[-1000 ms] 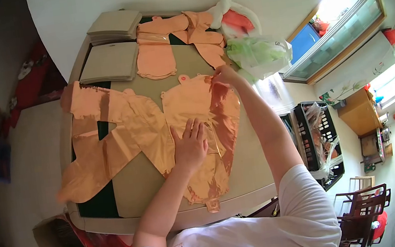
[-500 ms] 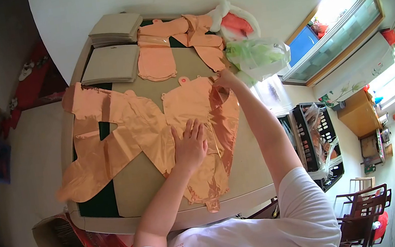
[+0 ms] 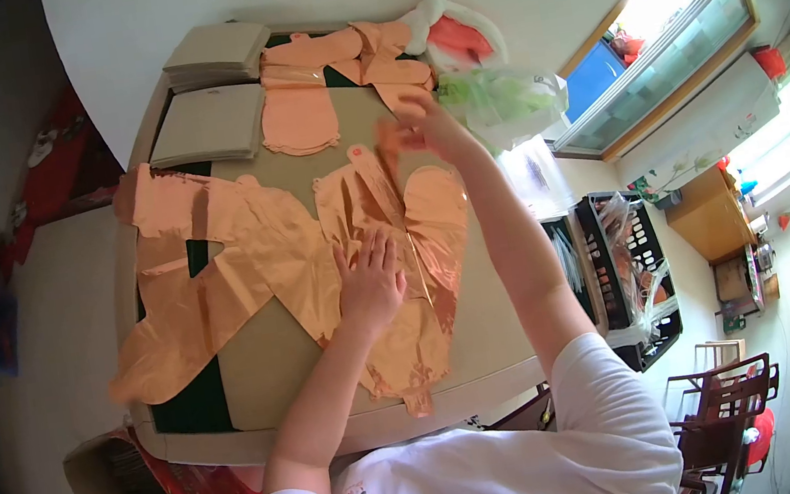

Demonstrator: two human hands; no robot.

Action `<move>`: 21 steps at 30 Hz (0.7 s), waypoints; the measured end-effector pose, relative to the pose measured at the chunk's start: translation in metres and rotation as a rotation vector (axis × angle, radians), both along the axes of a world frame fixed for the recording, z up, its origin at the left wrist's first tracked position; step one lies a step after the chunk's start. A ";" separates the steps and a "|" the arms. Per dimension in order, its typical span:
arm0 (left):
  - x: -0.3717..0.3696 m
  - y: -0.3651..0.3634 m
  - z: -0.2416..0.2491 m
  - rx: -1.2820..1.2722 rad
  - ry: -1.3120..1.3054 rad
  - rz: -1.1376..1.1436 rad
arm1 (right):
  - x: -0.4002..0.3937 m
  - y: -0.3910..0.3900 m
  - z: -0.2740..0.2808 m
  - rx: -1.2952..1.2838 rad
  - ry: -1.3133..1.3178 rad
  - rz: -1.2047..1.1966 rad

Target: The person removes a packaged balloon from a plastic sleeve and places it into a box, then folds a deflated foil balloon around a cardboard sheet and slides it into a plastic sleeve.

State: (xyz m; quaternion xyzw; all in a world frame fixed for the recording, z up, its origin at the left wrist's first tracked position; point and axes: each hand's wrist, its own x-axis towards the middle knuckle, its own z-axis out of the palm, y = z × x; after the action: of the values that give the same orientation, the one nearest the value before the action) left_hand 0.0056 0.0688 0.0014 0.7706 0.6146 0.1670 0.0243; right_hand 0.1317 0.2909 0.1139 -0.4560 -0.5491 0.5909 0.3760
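A flat, shiny copper foil balloon (image 3: 384, 238) lies in front of me on the table (image 3: 275, 360). My left hand (image 3: 370, 281) rests palm down on its middle, fingers spread. At the balloon's far right corner my right hand (image 3: 424, 127) pinches the top foil edge and holds it lifted, so the layer stands folded above the table. More copper foil sheets (image 3: 206, 263) overlap to the left.
Two stacks of beige card (image 3: 216, 125) sit at the far left, with more foil balloons (image 3: 301, 114) beside them. A green-and-white plastic bag (image 3: 501, 101) lies at the far right corner. A black crate (image 3: 635, 264) stands right of the table, chairs behind.
My right hand has pulled the foil edge up and away from me, peeling the right side of the balloon off the table. My left hand stays pressed in place.
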 end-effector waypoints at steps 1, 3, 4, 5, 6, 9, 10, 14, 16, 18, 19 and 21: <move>0.001 -0.002 -0.001 0.018 -0.003 -0.001 | 0.007 0.000 -0.010 0.044 -0.042 -0.060; 0.001 -0.001 0.000 0.033 0.010 0.005 | 0.025 0.019 -0.050 0.155 -0.127 -0.163; 0.001 -0.001 0.000 0.039 0.015 0.011 | 0.041 0.022 -0.084 0.636 -0.825 -0.158; 0.000 0.000 0.000 0.037 -0.004 0.009 | 0.050 -0.001 -0.099 0.773 -0.888 -0.085; 0.000 0.000 -0.001 0.034 -0.026 0.007 | 0.049 -0.026 -0.111 0.734 -0.939 -0.120; 0.003 0.001 -0.005 0.027 -0.078 0.016 | 0.040 -0.088 -0.100 0.777 -0.945 0.063; 0.004 0.001 -0.007 0.025 -0.089 0.017 | 0.041 -0.101 -0.109 0.877 -0.893 0.061; 0.003 0.001 -0.006 0.077 -0.104 0.004 | 0.028 -0.131 -0.101 0.848 -0.772 0.068; 0.002 0.000 -0.005 0.098 -0.111 0.003 | 0.024 -0.139 -0.095 0.830 -0.719 0.103; 0.002 0.001 -0.005 0.066 -0.089 0.009 | 0.026 -0.137 -0.102 0.728 -0.632 0.080; 0.002 0.001 -0.005 0.051 -0.079 0.012 | 0.027 -0.136 -0.106 0.677 -0.589 0.070; 0.002 0.002 -0.005 0.052 -0.101 0.003 | 0.031 -0.134 -0.109 0.738 -0.686 -0.024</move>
State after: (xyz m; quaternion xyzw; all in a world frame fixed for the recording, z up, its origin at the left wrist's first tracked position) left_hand 0.0075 0.0704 -0.0040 0.7606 0.6092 0.2216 0.0350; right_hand 0.1622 0.1567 0.0046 -0.4671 -0.8080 0.1691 0.3168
